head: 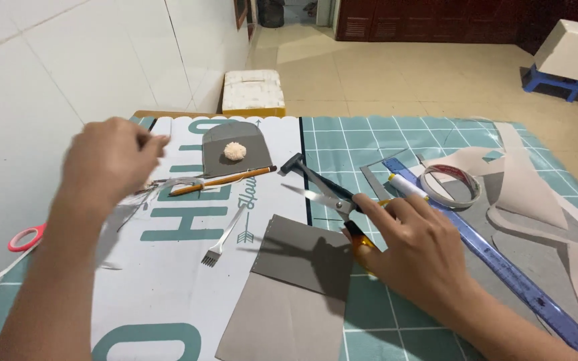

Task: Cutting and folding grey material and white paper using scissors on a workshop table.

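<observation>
Grey card sheet (289, 294) nearest, looks mostly uncut imo. Just past it, right hand (416, 251) w/ grip closed round the scissors (329, 194), blades open. Left hand (112, 160) left of the card, pinching thin strips (145, 194), blurry. Beyond the card: pencil (222, 180), grey cut piece w/ pompom (235, 151)

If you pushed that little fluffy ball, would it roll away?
The cream pom-pom looks round, so it would probably roll a little. Its fuzzy surface likely stops it soon on the grey felt piece. It seems very light and soft.
</observation>
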